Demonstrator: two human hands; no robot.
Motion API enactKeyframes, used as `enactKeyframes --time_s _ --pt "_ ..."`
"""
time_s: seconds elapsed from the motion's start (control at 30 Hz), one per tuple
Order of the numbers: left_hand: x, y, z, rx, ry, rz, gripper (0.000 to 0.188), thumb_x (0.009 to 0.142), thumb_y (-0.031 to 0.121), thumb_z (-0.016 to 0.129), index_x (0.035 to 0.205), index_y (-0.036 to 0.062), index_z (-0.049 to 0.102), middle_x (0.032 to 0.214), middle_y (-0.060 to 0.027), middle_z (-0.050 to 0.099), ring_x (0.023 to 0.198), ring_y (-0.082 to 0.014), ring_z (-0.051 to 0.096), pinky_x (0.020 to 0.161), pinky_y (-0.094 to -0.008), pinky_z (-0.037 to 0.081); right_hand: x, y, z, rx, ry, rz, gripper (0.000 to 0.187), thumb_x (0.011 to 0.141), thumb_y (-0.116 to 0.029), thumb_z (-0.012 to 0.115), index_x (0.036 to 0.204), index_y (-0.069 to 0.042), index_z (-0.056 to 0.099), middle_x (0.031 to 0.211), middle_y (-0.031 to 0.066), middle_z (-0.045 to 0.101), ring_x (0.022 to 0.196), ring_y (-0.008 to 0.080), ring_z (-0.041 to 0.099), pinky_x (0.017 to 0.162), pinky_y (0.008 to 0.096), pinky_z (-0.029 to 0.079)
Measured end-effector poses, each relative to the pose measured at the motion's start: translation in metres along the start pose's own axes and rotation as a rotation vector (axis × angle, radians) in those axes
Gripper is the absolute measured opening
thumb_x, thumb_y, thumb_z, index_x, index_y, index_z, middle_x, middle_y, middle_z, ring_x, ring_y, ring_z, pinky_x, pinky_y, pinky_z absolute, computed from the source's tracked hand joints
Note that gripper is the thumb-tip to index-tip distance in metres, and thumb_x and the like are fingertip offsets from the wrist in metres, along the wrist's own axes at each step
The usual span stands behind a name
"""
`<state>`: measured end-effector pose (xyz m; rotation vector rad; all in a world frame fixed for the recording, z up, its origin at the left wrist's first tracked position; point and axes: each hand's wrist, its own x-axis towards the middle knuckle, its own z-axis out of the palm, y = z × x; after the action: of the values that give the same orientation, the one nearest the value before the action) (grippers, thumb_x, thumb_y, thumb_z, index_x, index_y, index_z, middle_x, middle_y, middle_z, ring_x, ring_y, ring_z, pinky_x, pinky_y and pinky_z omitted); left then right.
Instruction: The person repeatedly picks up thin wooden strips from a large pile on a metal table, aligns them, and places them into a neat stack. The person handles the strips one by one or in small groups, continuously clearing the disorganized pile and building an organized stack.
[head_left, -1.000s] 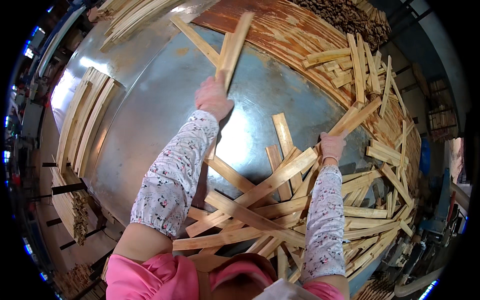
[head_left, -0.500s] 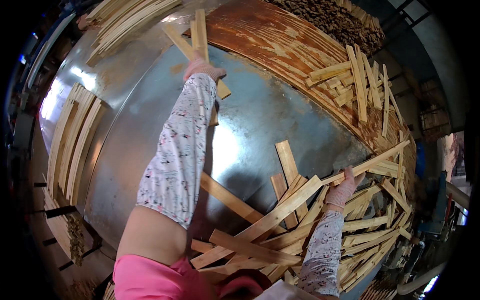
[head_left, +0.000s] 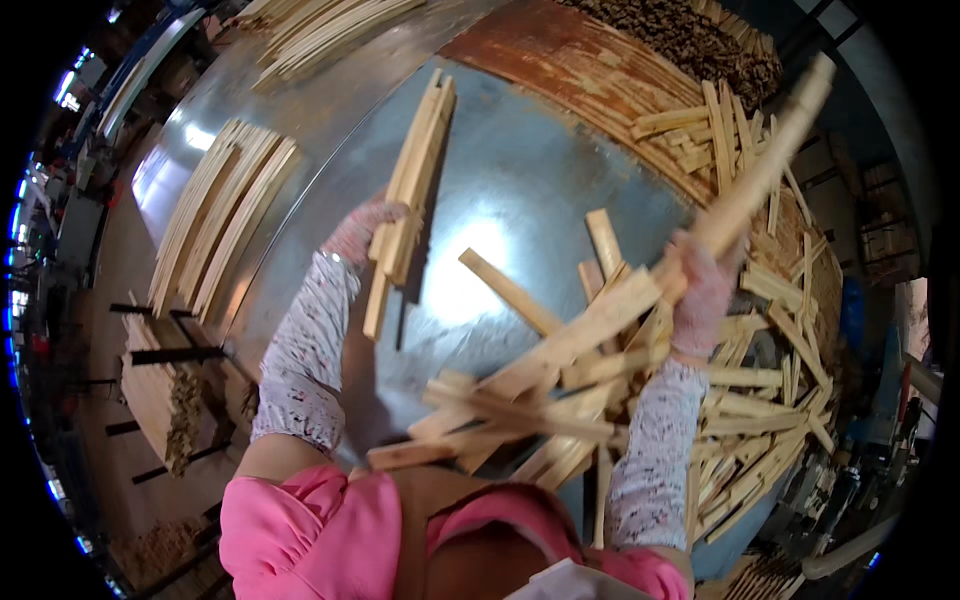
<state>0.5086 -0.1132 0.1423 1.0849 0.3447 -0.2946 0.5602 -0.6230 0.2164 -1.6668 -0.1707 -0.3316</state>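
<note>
My left hand point(head_left: 368, 232), in a pinkish knit glove, is closed around a small bundle of wooden strips point(head_left: 420, 160). The bundle is held lengthwise over the metal tabletop point(head_left: 510, 150), its shadow falling beside it. On the right, my gloved right hand point(head_left: 700, 295) grips a long wooden strip point(head_left: 772, 150), slightly blurred, that points up and away to the far right. Close to that hand, another strip point(head_left: 570, 345) slants down to the left across the loose heap of strips point(head_left: 750, 420); whether the hand also holds it I cannot tell.
Curved-looking stacks of strips lie at the left point(head_left: 225, 215) and far left point(head_left: 335, 40). A worn brown board point(head_left: 540, 45) carries more loose strips point(head_left: 690, 130) at the far right. Beyond it is a large pile of stick ends point(head_left: 690, 45). Black bars point(head_left: 178, 355) stick out at the left edge.
My left hand has drawn back toward me with its strips, now gathered into a bundle. My right hand has risen, and its strip has swung up steeply. The view has shifted somewhat.
</note>
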Motion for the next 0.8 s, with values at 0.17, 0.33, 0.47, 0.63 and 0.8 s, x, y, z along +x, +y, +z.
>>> enactKeyframes --time_s 0.17,0.33,0.47,0.63,0.8 --pt "-0.174 -0.119 -0.016 -0.113 -0.030 -0.238 0.065 0.088 0.021 0.077 0.146 -0.0018 0.057 0.118 -0.0183 0.074 0.101 -0.0278 0.075 0.093 -0.0403 0.064 -0.043 -0.045 0.110 -0.475 -0.222 0.261 0.081 0.093 -0.017 0.076 0.163 0.000 0.040 0.147 0.0222 0.063 0.131 0.0296 0.067 0.111 0.0371 0.052" --pt "-0.289 -0.149 -0.050 -0.131 -0.104 -0.295 0.065 0.088 0.016 0.071 0.148 -0.0038 0.057 0.130 -0.0166 0.071 0.114 -0.0260 0.072 0.102 -0.0386 0.059 -0.055 -0.038 0.117 -1.063 -0.344 0.074 0.088 0.089 -0.034 0.078 0.163 -0.007 0.039 0.139 0.0300 0.066 0.124 0.0394 0.069 0.106 0.0426 0.054" --pt "-0.280 -0.092 -0.118 0.212 -0.035 -0.224 0.084 0.090 0.009 0.069 0.166 -0.0042 0.035 0.145 -0.0170 0.063 0.128 -0.0262 0.064 0.112 -0.0363 0.052 -0.135 -0.077 0.204 -0.338 -0.260 0.356 0.082 0.095 -0.025 0.077 0.162 -0.001 0.038 0.127 0.0256 0.071 0.111 0.0325 0.074 0.097 0.0386 0.059" --pt "-0.231 -0.095 -0.219 0.398 -0.001 -0.013 0.094 0.092 0.011 0.074 0.170 -0.0029 0.024 0.162 -0.0203 0.049 0.142 -0.0266 0.053 0.116 -0.0362 0.047 -0.328 -0.042 0.368 -0.303 -0.508 0.675 0.102 0.097 -0.045 0.070 0.168 0.006 0.018 0.149 0.0364 0.054 0.139 0.0371 0.056 0.118 0.0417 0.044" --pt "-0.275 -0.055 -0.229 0.992 0.100 -0.252 0.103 0.094 0.047 0.079 0.169 -0.0004 0.027 0.162 -0.0266 0.047 0.144 -0.0379 0.053 0.119 -0.0439 0.045 -0.363 -0.073 0.499 -0.644 -0.995 0.838 0.096 0.103 -0.053 0.056 0.163 0.011 0.019 0.119 0.0363 0.073 0.115 0.0461 0.073 0.103 0.0496 0.056"
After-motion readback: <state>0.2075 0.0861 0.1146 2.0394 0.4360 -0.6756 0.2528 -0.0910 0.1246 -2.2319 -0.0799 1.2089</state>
